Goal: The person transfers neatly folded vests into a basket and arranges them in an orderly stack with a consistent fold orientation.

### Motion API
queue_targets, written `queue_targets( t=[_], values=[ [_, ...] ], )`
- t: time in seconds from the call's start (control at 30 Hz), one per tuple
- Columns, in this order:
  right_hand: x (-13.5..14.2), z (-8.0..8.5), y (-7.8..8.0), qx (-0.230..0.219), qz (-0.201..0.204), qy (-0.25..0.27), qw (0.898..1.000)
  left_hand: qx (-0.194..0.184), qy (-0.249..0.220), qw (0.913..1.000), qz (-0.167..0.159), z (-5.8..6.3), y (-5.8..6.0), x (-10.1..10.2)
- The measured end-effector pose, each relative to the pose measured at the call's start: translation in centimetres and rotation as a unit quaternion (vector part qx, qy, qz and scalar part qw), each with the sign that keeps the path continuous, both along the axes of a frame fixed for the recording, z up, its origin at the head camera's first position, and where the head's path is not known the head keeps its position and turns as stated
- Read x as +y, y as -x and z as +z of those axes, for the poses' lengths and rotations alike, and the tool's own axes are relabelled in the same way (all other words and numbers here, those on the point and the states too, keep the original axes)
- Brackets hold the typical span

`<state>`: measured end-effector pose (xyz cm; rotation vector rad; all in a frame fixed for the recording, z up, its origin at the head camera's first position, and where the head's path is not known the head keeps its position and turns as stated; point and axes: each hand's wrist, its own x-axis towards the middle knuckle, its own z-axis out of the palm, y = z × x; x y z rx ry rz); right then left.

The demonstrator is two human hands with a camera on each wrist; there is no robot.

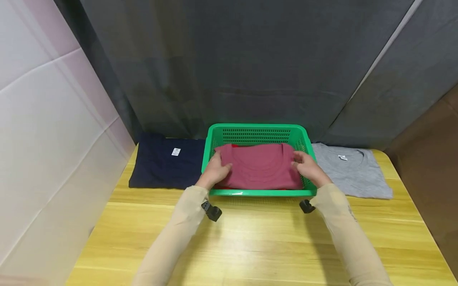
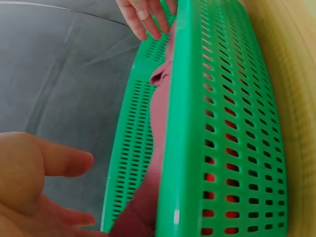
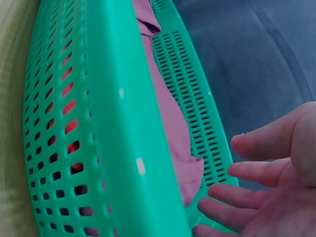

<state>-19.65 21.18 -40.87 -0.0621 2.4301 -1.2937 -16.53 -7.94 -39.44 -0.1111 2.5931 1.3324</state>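
A folded dusty-pink shirt (image 1: 259, 167) lies in a green plastic basket (image 1: 259, 193), on top of a red cloth that shows through the side holes. My left hand (image 1: 216, 170) is at the shirt's left end, inside the rim. In the left wrist view its thumb (image 2: 69, 162) and fingers are spread apart. At the opposite end, my right hand (image 1: 308, 167) reaches over the basket's right side. The right wrist view shows its fingers (image 3: 237, 197) extended and loosely fanned beside the shirt's edge, with nothing gripped.
To the basket's left lies a folded navy shirt (image 1: 164, 167) with a white label; to its right, a folded grey shirt (image 1: 352, 171). All rest on a wooden table (image 1: 250, 238). A dark grey curtain (image 1: 250, 71) hangs behind, and a white padded panel (image 1: 53, 119) stands left.
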Motion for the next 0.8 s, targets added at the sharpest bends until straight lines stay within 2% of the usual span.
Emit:
queue_targets(
  t=[0.17,0.33,0.53,0.8],
  values=[
    [-0.3,0.7,-0.4,0.022,0.004,-0.006,1.0,0.015,-0.015,0.9995,-0.025,0.8,-0.3,-0.6],
    [-1.5,2.0,-1.3,0.058,0.013,0.009,0.998,0.042,0.005,0.9983,-0.039,1.6,-0.7,-1.8],
    [-4.3,3.2,-2.8,0.074,0.012,0.066,0.995,0.064,0.014,0.9976,-0.025,2.1,-1.2,-4.1],
    [-9.1,3.9,-4.5,0.087,0.039,0.117,0.989,0.078,0.051,0.9957,-0.006,2.6,-2.2,-8.5]
  ],
)
